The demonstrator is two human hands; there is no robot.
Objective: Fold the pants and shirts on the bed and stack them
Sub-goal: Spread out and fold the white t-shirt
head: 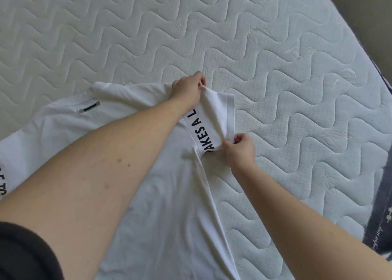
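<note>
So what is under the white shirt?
The quilted mattress lies under the white shirt, showing around it. The part directly below is covered. The left hand and right hand pinch the sleeve.

Under my arms is a white quilted mattress (265, 52) stitched in wavy lines, with faint leaf motifs sewn between the waves. Its grey side band (379, 222) runs along the right edge and carries small white marks I cannot read. Directly on the mattress lies a white cotton T-shirt (161, 194), spread flat over the near left part, neck label toward the far side. Its right sleeve, printed with black capital letters, is lifted off the surface.
</note>
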